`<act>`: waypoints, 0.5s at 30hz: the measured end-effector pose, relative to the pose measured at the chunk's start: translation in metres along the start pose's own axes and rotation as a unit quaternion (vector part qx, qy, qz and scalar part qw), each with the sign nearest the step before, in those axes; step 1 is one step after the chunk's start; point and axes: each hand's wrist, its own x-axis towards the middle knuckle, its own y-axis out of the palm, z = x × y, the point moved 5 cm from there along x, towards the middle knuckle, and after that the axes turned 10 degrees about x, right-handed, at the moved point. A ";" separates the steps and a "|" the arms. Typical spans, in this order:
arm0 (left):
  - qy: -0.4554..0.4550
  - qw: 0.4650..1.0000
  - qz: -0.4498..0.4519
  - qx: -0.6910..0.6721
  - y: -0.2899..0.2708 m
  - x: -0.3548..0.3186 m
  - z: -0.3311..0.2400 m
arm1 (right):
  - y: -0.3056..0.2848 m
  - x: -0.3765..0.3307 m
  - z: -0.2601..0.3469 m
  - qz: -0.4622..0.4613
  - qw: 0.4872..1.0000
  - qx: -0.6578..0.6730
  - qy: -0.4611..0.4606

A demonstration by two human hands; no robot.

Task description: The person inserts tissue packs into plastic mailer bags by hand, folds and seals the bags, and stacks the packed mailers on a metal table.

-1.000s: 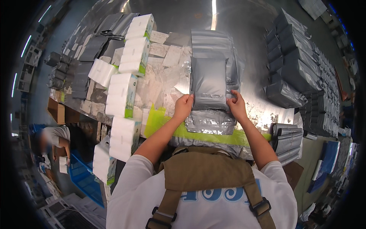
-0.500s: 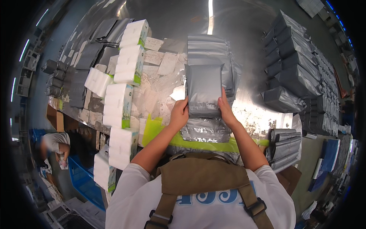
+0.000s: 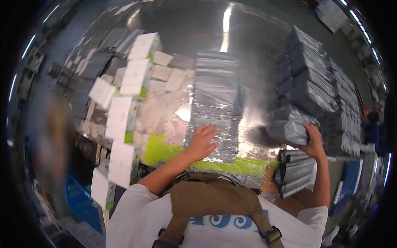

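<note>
My left hand [image 3: 202, 143], fingers spread, lies over the near end of a row of overlapping flat grey plastic mailing bags [image 3: 215, 87]; nothing is gripped in it. Over on the right, my right hand [image 3: 313, 141] has its fingers on the right end of a bulky grey wrapped parcel [image 3: 289, 124]. This parcel sits at the near end of a stack of similar grey parcels [image 3: 310, 82]. The thumb and underside of that grip are partly hidden. Below the right hand stands a bundle of folded grey bags [image 3: 294, 172].
White tissue packs [image 3: 122, 118] with green edges form a column to the left. Paper slips [image 3: 165, 78] and green tape [image 3: 165, 149] cover parts of the metal table [image 3: 260, 25]. More grey bags [image 3: 97, 68] lie far left. A blue crate [image 3: 82, 206] stands below; a blurred person [image 3: 53, 140] is beside it.
Both hands held a flat grey packet over the bags; they have parted. My right hand has swung right to the parcel, my left has come down open onto the bags. The view has shifted slightly.
</note>
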 end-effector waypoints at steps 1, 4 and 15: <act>-0.025 0.999 -0.012 0.021 -0.012 -0.005 0.009 | 0.010 -0.014 -0.022 0.003 1.000 -0.009 -0.006; -0.068 0.980 -0.089 0.164 -0.080 -0.009 0.053 | 0.028 -0.030 -0.050 -0.037 0.970 -0.238 0.010; -0.562 0.783 -0.043 0.263 -0.246 -0.097 0.178 | 0.125 0.074 0.169 -0.047 0.974 0.177 -0.131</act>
